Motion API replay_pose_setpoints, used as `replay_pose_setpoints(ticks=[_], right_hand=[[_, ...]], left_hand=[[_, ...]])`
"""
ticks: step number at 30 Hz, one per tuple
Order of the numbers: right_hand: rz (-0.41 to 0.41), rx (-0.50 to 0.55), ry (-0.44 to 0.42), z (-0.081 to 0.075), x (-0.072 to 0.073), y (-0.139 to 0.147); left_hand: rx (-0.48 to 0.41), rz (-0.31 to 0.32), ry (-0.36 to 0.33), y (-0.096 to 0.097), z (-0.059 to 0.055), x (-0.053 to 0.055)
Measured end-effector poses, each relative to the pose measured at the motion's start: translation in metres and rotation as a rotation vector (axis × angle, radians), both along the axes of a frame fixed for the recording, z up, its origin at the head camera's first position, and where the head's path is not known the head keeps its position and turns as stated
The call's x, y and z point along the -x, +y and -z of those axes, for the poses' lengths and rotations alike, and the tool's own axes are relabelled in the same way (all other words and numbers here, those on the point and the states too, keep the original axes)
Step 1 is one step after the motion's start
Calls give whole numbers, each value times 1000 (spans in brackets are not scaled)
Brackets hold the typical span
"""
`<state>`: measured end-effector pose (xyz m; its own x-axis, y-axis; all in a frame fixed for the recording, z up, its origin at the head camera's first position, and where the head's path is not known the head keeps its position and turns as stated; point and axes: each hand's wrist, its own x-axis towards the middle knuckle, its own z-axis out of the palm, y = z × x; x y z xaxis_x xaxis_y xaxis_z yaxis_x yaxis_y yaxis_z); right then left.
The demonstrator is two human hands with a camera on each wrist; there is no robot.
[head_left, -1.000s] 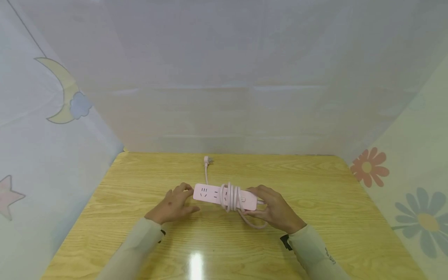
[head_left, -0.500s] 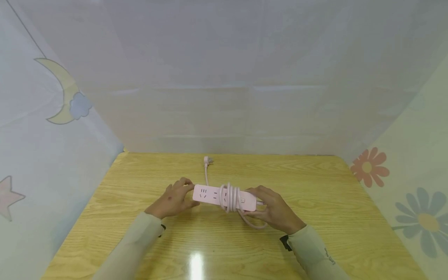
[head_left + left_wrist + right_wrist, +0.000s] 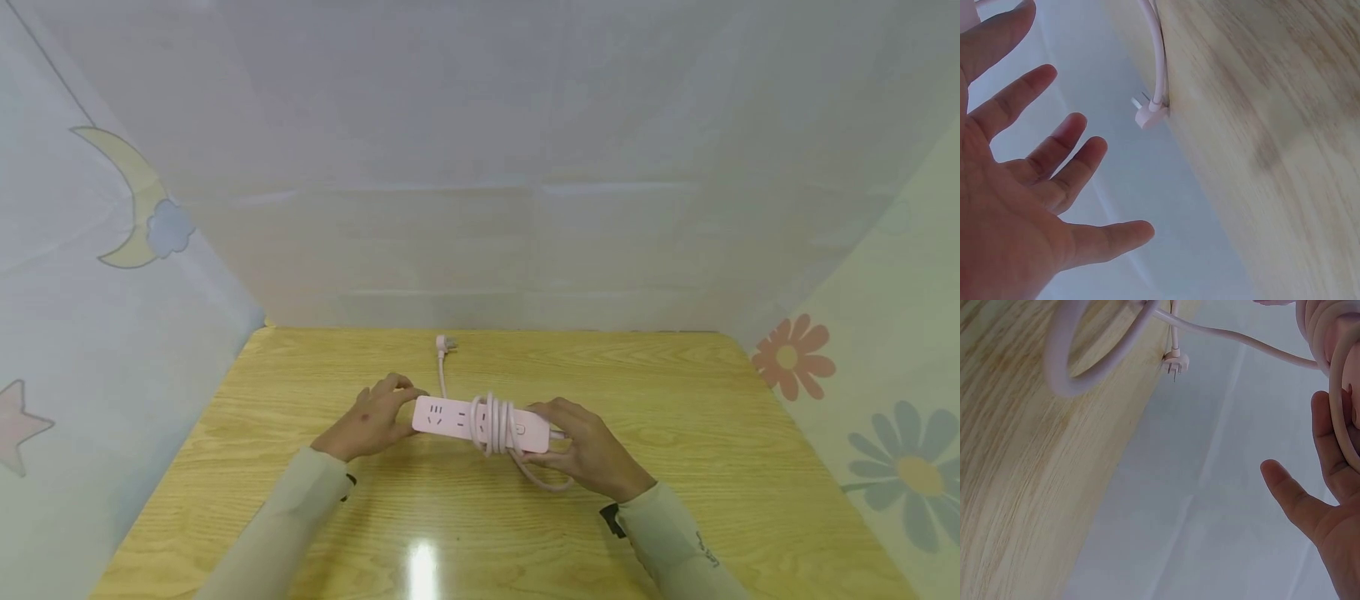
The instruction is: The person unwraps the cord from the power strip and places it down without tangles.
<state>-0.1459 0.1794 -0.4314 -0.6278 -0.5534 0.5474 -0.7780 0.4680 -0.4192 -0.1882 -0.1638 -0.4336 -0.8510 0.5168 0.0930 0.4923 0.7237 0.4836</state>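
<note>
A pale pink power strip (image 3: 442,417) lies crosswise over the table, its cord (image 3: 497,425) wound several times around the middle. My right hand (image 3: 600,450) grips its right end, fingers on the far edge and thumb on the near one. At the left end, my left hand (image 3: 367,423) is spread around the corner. The left wrist view shows that hand (image 3: 1016,181) with fingers apart and nothing enclosed; the strip's corner (image 3: 967,17) shows beyond the thumb. In the right wrist view a cord loop passes in front of a right-hand finger (image 3: 1322,425).
The plug (image 3: 442,343) lies behind the strip near the back edge of the wooden table (image 3: 637,375). A loose cord loop (image 3: 551,486) hangs by my right hand. Pale cloth (image 3: 480,250) stands along the back and both sides.
My left hand has moved slightly up and right, closer around the strip's left end. The strip has shifted a touch left; my right hand stays in place.
</note>
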Motion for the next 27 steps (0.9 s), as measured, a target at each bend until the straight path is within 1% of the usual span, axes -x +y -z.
replay_pose_setpoints(ticks=[6,9,15,19,21,27], right_hand=[[3,-4,-9,0,0,0],[2,-3,-7,0,0,0],[2,-3,-12,0,-1,0],[5,-3,-18,-1,-1,0],[8,-2,-21,-1,-1,0],[7,2,-29,-1,-2,0]], left_hand=[[3,-9,33,2,-3,3],[11,-4,62,3,-5,5],[8,5,94,5,-12,8],[9,11,117,7,-14,10],[14,10,125,7,-14,10],[14,-3,122,9,-16,12]])
